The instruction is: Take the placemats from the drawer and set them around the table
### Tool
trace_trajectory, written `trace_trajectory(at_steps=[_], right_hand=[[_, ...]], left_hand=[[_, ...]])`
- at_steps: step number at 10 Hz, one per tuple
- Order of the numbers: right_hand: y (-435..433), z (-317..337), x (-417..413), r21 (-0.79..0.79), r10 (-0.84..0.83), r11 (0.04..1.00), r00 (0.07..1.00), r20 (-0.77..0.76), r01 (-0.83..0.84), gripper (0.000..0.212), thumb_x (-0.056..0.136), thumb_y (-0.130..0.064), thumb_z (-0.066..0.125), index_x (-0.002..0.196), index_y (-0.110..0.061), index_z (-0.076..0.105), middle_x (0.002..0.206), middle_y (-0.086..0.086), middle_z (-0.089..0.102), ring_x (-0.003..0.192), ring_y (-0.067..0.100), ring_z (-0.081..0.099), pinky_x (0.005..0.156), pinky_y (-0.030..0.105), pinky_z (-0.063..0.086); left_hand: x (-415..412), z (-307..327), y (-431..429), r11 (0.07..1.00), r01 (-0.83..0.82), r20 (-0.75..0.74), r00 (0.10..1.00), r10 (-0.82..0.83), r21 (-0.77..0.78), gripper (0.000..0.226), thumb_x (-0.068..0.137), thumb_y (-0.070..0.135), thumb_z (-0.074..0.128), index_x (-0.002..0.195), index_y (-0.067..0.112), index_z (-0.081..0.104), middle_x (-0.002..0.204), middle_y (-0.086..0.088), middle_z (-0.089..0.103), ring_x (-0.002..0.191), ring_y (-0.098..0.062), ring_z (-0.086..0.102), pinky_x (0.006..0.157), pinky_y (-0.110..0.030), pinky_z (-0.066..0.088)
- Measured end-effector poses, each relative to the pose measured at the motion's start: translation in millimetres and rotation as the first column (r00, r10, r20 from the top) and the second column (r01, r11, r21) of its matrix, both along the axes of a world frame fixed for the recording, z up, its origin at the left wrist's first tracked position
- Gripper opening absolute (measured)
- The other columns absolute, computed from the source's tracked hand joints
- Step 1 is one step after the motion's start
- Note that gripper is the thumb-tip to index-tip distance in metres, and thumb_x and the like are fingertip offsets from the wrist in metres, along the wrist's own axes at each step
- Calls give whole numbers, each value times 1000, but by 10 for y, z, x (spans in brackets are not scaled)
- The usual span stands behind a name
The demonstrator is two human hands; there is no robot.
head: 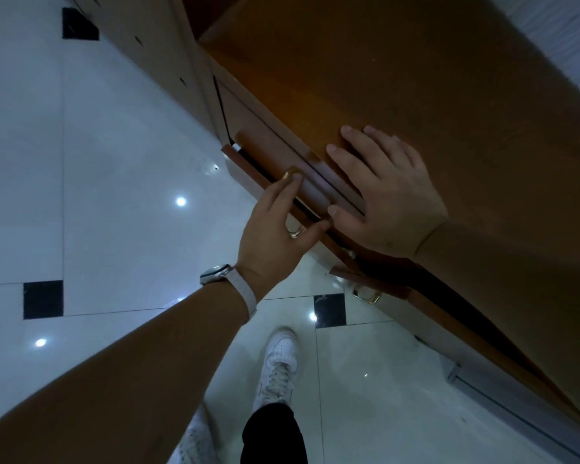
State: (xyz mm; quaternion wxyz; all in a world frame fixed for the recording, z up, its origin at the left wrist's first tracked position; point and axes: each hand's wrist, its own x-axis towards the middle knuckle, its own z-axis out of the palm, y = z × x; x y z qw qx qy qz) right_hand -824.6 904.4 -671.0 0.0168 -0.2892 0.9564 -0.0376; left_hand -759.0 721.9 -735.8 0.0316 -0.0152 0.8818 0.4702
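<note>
The wooden drawer (248, 162) in the cabinet front stands pulled out a little, with a thin dark gap along its top edge. My left hand (275, 229) holds its gold handle (296, 232), index finger on the handle's far end and thumb near its lower end. My right hand (382, 195) lies flat on the brown cabinet top (416, 78), fingers straight and thumb at the drawer's edge. No placemats show; the drawer's inside is hidden.
A second drawer with a gold handle (365, 294) sits just to the right along the cabinet. Glossy white floor tiles (114, 195) with black insets spread to the left. My white shoe (278, 363) stands close to the cabinet base.
</note>
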Motion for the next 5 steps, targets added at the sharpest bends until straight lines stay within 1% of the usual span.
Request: trace_trajectory(at_steps=[1, 2, 3, 4, 5], right_hand=[[-4, 17, 2, 44, -7, 999, 999, 40, 6, 73, 85, -59, 45, 148, -25, 29, 156, 2, 26, 143, 26, 20, 112, 49, 18], [-42, 87, 21, 76, -42, 997, 991, 128, 32, 75, 84, -60, 43, 149, -28, 23, 160, 0, 19, 146, 24, 11, 115, 47, 9], [-138, 253, 152, 27, -156, 988, 948, 279, 155, 73, 85, -60, 39, 149, -32, 21, 161, -4, 15, 147, 20, 7, 117, 46, 7], [-301, 613, 428, -109, -267, 938, 888, 373, 328, 64, 86, -54, 43, 144, -30, 32, 155, -2, 29, 140, 21, 24, 113, 45, 22], [-396, 1039, 843, -128, -290, 926, 888, 356, 354, 56, 90, -46, 50, 142, -27, 38, 149, -4, 37, 131, 17, 32, 105, 38, 29]], left_hand=[[129, 73, -158, 999, 37, -15, 999, -37, -25, 64, 82, 41, 73, 137, 16, 52, 135, -3, 53, 122, -15, 49, 103, -26, 41], [248, 219, -351, 991, 82, -34, 996, -86, -102, 62, 82, 42, 72, 136, 18, 53, 133, -3, 54, 119, -14, 50, 98, -22, 39], [343, 460, -587, 963, 157, -26, 986, -166, -219, 65, 80, 46, 70, 137, 20, 52, 136, -4, 53, 121, -17, 49, 98, -27, 39], [426, 842, -842, 931, 182, 87, 983, -163, -315, 70, 79, 48, 72, 139, 21, 48, 144, -6, 46, 126, -25, 47, 101, -40, 43], [616, 1274, -1064, 893, 218, 153, 973, -171, -393, 73, 80, 48, 72, 141, 19, 47, 149, -7, 42, 130, -28, 44, 103, -44, 40]])
